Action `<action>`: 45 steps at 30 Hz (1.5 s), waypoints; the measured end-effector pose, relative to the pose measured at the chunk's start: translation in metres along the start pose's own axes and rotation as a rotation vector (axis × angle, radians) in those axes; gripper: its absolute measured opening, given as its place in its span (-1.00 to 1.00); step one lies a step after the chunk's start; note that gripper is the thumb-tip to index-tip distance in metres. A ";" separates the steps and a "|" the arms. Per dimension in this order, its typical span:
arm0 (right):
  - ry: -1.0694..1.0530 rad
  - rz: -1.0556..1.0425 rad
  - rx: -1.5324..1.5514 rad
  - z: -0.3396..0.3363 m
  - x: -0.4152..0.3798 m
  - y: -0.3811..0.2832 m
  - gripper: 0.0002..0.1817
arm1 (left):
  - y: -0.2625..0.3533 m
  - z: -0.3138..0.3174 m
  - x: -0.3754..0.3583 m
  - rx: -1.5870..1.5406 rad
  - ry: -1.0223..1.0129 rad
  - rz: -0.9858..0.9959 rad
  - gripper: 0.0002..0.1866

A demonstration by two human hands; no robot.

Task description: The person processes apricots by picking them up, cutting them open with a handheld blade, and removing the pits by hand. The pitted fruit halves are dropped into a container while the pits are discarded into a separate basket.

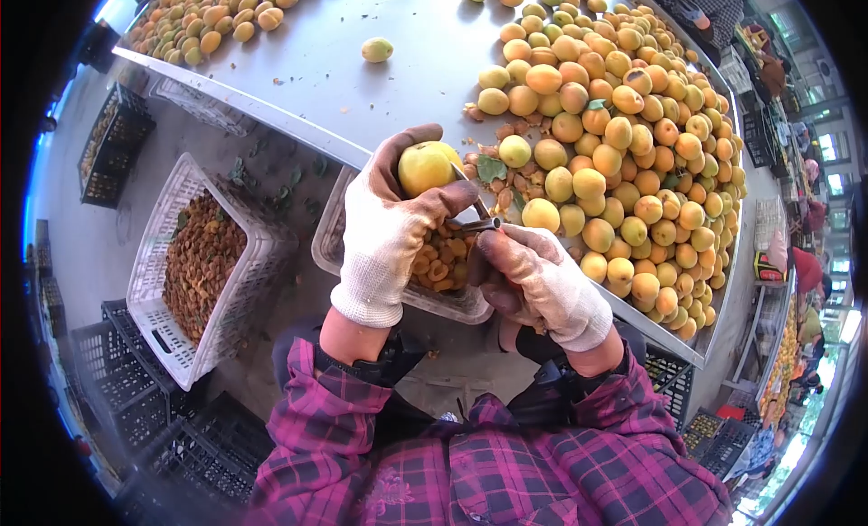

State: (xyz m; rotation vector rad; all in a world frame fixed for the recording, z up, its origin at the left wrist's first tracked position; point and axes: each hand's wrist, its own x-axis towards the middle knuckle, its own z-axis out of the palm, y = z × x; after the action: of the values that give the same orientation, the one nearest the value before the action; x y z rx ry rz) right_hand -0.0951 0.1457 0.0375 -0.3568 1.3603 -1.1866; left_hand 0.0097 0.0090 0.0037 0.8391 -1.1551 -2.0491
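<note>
My left hand [375, 246], in a white glove with dark-stained fingers, is closed around a yellow apricot [425, 169] at the middle of the view. A small metal tool [477, 224] with thin arms and a tube-like end touches or lies very near the apricot's right side. My right hand [551, 282], gloved alike, grips this tool; its handle is hidden by the fingers. Below both hands, a light plastic crate [330, 223] holds halved apricots [443, 262], partly covered by the hands.
A metal table [316, 83] carries a large apricot pile [624, 155] at right, with pits and scraps [511, 151] beside it. Another pile [212, 20] lies far left. On the floor stand a white crate [158, 282] of brown pits and several black crates [113, 146]. People work at far right.
</note>
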 end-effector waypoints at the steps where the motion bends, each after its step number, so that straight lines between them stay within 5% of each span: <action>1: 0.001 0.012 -0.030 -0.004 -0.001 -0.002 -0.54 | -0.002 0.002 0.000 0.003 -0.011 -0.003 -0.45; 4: 0.009 0.037 -0.075 -0.018 -0.010 -0.011 -0.54 | -0.005 0.005 0.002 0.008 -0.024 -0.006 -0.46; 6: 0.024 0.051 -0.179 -0.033 -0.022 -0.022 -0.57 | -0.005 0.000 0.009 0.045 0.189 0.103 -0.47; 10: 0.267 -0.264 0.018 -0.059 -0.016 -0.020 -0.55 | -0.012 -0.007 0.022 0.260 0.264 0.200 -0.37; 14: 0.361 -0.349 0.205 -0.076 -0.007 -0.026 -0.53 | -0.034 0.014 0.027 0.395 0.139 0.071 -0.29; 17: 0.582 -0.464 0.271 -0.083 0.008 -0.026 -0.50 | -0.042 0.020 0.034 0.993 0.078 0.411 -0.28; 20: 0.663 -0.451 0.390 -0.087 0.006 -0.035 -0.47 | -0.026 0.032 0.047 0.998 0.020 0.425 -0.32; 28: 0.572 -0.461 0.511 -0.090 -0.002 -0.039 -0.47 | -0.029 0.107 0.166 1.357 -0.325 0.714 -0.42; 32: 0.544 -0.443 0.560 -0.100 -0.006 -0.041 -0.48 | -0.062 0.132 0.208 1.518 -0.445 0.533 -0.41; 36: 0.530 -0.422 0.573 -0.104 -0.006 -0.037 -0.48 | -0.056 0.126 0.202 1.352 -0.413 0.499 -0.42; 38: 0.458 -0.433 0.542 -0.106 -0.008 -0.036 -0.48 | -0.046 0.119 0.186 0.503 -0.554 0.149 -0.44; 39: 0.448 -0.436 0.544 -0.105 -0.010 -0.036 -0.48 | -0.025 0.118 0.165 0.393 -0.522 -0.091 -0.42; 42: 0.376 -0.447 0.385 -0.100 -0.011 -0.034 -0.51 | -0.013 0.100 0.116 -0.010 -0.558 -0.176 -0.38; 45: 0.499 -0.626 0.260 -0.089 0.003 -0.023 -0.67 | -0.012 0.098 0.065 -0.084 -0.473 -0.105 -0.43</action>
State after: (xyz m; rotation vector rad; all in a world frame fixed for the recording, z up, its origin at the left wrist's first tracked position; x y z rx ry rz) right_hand -0.1830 0.1704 0.0304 -0.3189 1.5380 -2.0549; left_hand -0.1072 0.0109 0.0197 0.3863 -1.2762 -2.4462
